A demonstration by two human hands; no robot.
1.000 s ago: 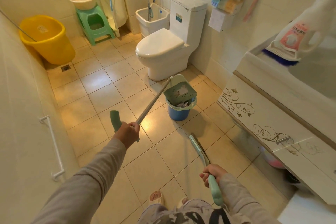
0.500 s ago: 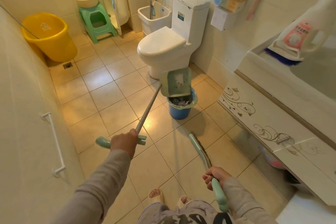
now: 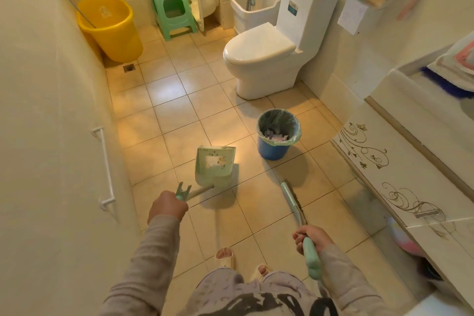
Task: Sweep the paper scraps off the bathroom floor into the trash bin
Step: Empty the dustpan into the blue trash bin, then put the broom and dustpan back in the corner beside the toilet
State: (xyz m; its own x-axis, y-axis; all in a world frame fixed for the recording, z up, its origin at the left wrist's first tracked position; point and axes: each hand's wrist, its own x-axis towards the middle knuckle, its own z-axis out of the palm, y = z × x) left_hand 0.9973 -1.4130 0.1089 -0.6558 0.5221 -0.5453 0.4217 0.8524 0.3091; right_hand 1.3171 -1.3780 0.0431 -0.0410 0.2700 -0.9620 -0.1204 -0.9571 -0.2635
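Right of centre the blue trash bin holds the light, flimsy paper scraps, while the left hand grips the stiff, light dustpan by its handle and the right hand clasps the broom at lower right.

The tiled floor lies open down its middle, from the drain corner toward the person's feet. Along its right edge the toilet juts in, with the blue trash bin just in front of it, apart from the vanity cabinet. A gap runs between bin and dustpan. The broom slants across the tiles below the bin. At the far edge stand the yellow tub and green stool.
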